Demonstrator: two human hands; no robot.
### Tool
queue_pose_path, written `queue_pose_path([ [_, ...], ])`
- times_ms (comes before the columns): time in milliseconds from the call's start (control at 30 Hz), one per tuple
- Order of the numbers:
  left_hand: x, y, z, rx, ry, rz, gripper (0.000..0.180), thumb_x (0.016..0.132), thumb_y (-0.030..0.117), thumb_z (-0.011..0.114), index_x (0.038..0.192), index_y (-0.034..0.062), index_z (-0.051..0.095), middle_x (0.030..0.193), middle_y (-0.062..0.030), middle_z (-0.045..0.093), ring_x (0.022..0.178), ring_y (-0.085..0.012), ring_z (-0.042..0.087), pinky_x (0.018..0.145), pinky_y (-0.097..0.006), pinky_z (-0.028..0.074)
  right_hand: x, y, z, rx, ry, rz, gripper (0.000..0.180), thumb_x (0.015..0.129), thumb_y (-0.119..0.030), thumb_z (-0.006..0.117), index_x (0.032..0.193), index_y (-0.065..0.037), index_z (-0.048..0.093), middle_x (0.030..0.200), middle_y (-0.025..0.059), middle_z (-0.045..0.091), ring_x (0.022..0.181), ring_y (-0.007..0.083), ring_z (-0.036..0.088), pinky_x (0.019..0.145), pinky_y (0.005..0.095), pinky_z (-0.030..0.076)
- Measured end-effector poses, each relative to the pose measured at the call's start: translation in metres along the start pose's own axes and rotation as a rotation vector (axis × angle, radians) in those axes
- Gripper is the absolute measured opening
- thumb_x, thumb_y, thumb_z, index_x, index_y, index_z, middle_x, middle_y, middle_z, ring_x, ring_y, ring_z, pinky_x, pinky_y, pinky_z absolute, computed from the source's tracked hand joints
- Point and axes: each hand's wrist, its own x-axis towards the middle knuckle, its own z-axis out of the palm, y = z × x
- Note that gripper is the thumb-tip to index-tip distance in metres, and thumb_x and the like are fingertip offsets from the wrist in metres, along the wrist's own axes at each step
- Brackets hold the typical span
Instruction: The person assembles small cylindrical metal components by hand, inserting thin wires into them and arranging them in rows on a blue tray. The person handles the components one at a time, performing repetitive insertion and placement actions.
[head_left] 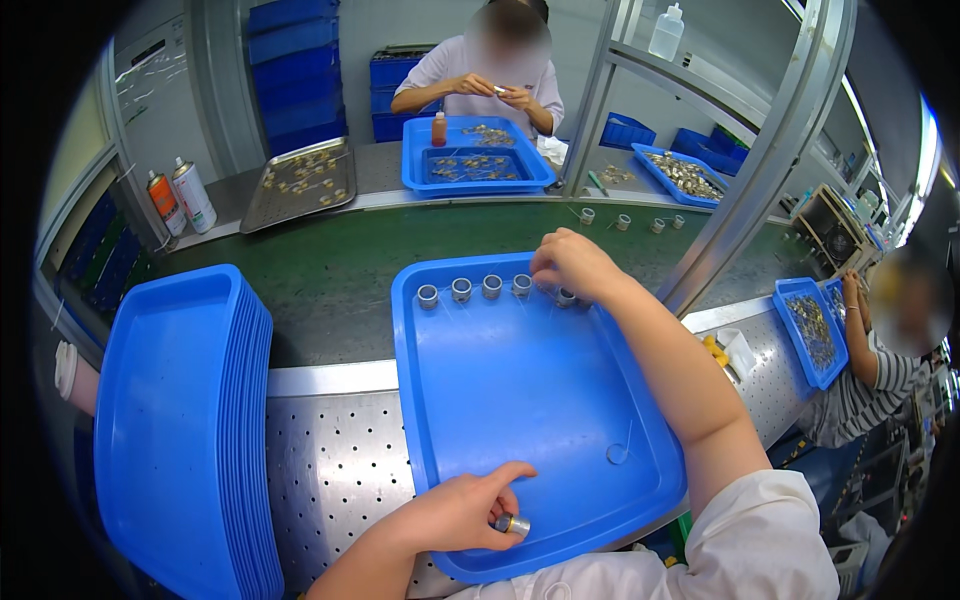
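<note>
The left hand (455, 512) has its fingertips closed on a small metal ring (511, 523) at the near edge of the blue tray (530, 400), index finger curled over the top. The right hand (572, 262) reaches to the tray's far edge, fingers bunched together over another ring (566, 297); whether they grip it cannot be told. Just left of that hand, four more rings (474, 289) stand in a row along the same far edge. Left of the tray lies a stack of blue trays (180, 420). Beyond it, a person (495, 70) works over a second blue tray (478, 155).
</note>
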Motion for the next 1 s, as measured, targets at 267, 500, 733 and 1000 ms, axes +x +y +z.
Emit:
queue_pose_path([
  [267, 0.001, -0.001, 0.002, -0.005, 0.001, 0.016, 0.067, 0.075, 0.023, 0.075, 0.129, 0.0083, 0.040, 0.088, -0.0058, 0.062, 0.082, -0.0172, 0.061, 0.080, -0.027, 0.050, 0.006, -0.004, 0.023, -0.055, -0.031, -0.092, 0.012, 0.067, -0.013, 0.072, 0.079, -0.009, 0.071, 0.083, 0.0064, 0.063, 0.090, 0.0250, 0.056, 0.080, 0.0357, 0.048],
  [500, 0.000, -0.001, 0.002, 0.002, 0.008, 0.022, 0.066, 0.074, 0.023, 0.075, 0.129, 0.0084, 0.040, 0.087, -0.0058, 0.062, 0.081, -0.0169, 0.060, 0.079, -0.027, 0.050, 0.008, -0.017, 0.010, -0.023, -0.041, -0.064, 0.018, 0.066, -0.014, 0.074, 0.083, -0.009, 0.070, 0.083, 0.0066, 0.063, 0.089, 0.0252, 0.057, 0.080, 0.0362, 0.047],
  [733, 0.001, -0.004, 0.003, 0.008, 0.022, 0.034, 0.066, 0.075, 0.023, 0.074, 0.129, 0.0080, 0.040, 0.087, -0.0061, 0.062, 0.080, -0.0168, 0.060, 0.078, -0.027, 0.050, 0.023, -0.031, 0.033, -0.068, 0.004, -0.196, 0.015, 0.067, -0.018, 0.074, 0.079, -0.010, 0.070, 0.082, 0.0061, 0.064, 0.088, 0.0243, 0.057, 0.078, 0.0355, 0.047],
  [1000, 0.001, -0.004, 0.003, 0.014, 0.012, 0.036, 0.065, 0.076, 0.025, 0.073, 0.130, 0.0081, 0.039, 0.087, -0.0066, 0.062, 0.080, -0.0172, 0.060, 0.078, -0.027, 0.050, 0.028, -0.044, 0.030, -0.080, -0.011, -0.122, 0.013, 0.068, -0.018, 0.072, 0.078, -0.010, 0.069, 0.081, 0.0054, 0.063, 0.088, 0.0239, 0.057, 0.079, 0.0353, 0.046],
])
